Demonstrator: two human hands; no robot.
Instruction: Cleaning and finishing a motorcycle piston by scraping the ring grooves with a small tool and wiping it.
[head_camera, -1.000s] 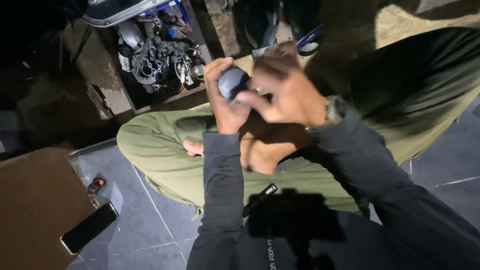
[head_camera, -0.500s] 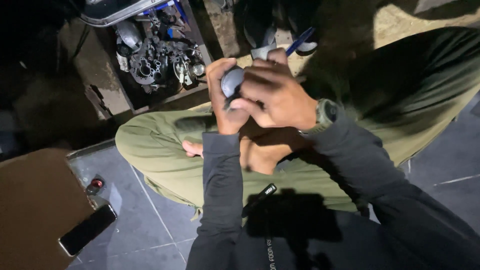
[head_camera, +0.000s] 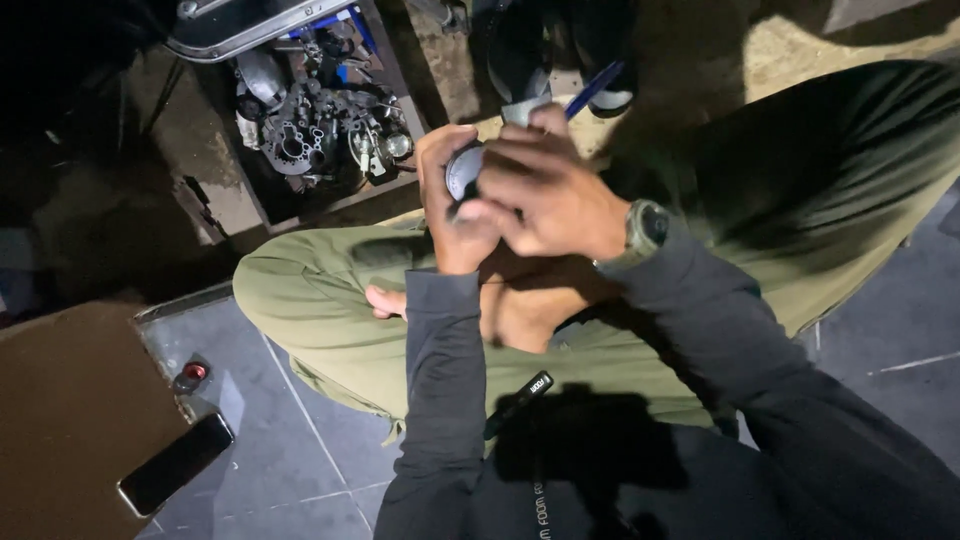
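Above my crossed legs, my left hand (head_camera: 455, 215) held the round grey part (head_camera: 464, 170); my right hand (head_camera: 555, 195) had slid across it, fingers (head_camera: 520, 150) pressing its top.

Dim scene, harsh head-on light, dark edges.

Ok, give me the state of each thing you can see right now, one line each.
left hand: closed around the small round grey part, holding it up.
right hand: fingers pressed on the top of the round grey part.
round grey part: gripped between both hands, mostly covered.
phone: flat on the floor, screen dark.
box of metal parts: open, full.
wristwatch: worn on the right wrist.
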